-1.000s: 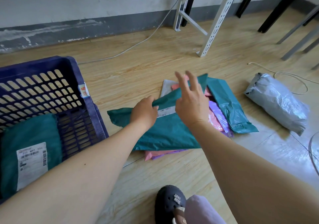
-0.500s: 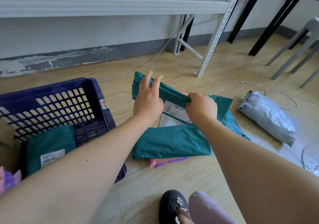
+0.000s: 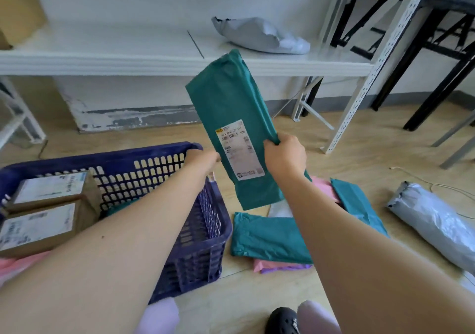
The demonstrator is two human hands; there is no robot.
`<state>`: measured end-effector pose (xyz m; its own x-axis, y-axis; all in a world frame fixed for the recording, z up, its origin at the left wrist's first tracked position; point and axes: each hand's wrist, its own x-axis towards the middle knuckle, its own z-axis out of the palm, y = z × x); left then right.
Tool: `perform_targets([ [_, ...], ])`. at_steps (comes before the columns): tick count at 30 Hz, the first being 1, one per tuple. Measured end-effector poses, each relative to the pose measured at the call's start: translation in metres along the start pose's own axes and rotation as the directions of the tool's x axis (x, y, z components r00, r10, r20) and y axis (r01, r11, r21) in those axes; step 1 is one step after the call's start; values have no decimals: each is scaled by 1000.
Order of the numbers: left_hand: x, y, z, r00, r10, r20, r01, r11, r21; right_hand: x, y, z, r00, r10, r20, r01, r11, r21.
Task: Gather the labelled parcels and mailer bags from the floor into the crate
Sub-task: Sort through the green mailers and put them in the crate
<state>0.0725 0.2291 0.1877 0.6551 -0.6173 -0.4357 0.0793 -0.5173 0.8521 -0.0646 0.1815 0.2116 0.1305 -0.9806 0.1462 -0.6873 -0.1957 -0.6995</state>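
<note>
Both hands, right hand (image 3: 284,157) and left hand (image 3: 203,159), pinch the green mailer bag (image 3: 231,117) upright beyond the crate (image 3: 164,153)'s far right corner; I should swing it left and lay it flat inside.

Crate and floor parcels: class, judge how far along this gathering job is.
Done: two labelled boxes already lie in the blue crate. In hand: the left hand and right hand hold up a labelled green mailer. Left: green, pink and purple mailers and a grey bag on the floor.
</note>
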Motion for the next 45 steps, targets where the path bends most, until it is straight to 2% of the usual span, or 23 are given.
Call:
perform_targets([
  [4, 8, -4, -36, 1000, -1, -2, 1, 993, -117, -2, -31, 29, 997, 5, 76, -17, 986, 165],
  [8, 27, -9, -64, 997, 50, -60, -60, 982, -179, -3, -46, 58, 990, -10, 143, -20, 977, 211],
  [10, 35, -15, -75, 995, 66, -69, -80, 969, -233, -1, -55, 68, 990, -52, 133, 23, 977, 214],
  [14, 47, -20, -88, 992, 127, -2, -116, 905, -409, 1, -76, 86, 986, -144, 87, 115, 954, 277],
  [17, 55, -21, -95, 985, 169, -19, -158, 870, -467, 2, -88, 99, 985, -140, 103, 104, 951, 292],
  [19, 62, -32, -98, 989, 143, -46, -150, 899, -412, 2, -88, 109, 978, -101, 180, 55, 968, 247],
  [22, 73, -60, -101, 998, 21, -60, -37, 959, -281, -3, -71, 128, 942, -25, 334, -26, 988, 150],
  [26, 84, -96, -102, 982, -157, 108, 167, 982, -90, -6, -41, 156, 830, 116, 546, -117, 993, -33],
  [29, 92, -119, -103, 944, -249, 217, 240, 968, 69, -8, -22, 171, 724, 245, 645, -198, 969, -146],
  [31, 100, -133, -100, 928, -289, 236, 264, 955, 132, -12, -11, 181, 683, 270, 679, -160, 962, -221],
  [34, 108, -147, -92, 916, -331, 226, 290, 937, 196, -20, -2, 199, 691, 234, 684, 25, 938, -346],
  [38, 116, -167, -80, 851, -447, 276, 363, 880, 307, -25, 13, 225, 644, 277, 713, 165, 860, -483],
  [41, 121, -185, -66, 836, -481, 265, 362, 845, 394, -23, 24, 238, 566, 384, 730, 212, 788, -578],
  [45, 134, -201, -49, 823, -515, 239, 383, 814, 436, -20, 33, 255, 545, 453, 706, 231, 728, -646],
])
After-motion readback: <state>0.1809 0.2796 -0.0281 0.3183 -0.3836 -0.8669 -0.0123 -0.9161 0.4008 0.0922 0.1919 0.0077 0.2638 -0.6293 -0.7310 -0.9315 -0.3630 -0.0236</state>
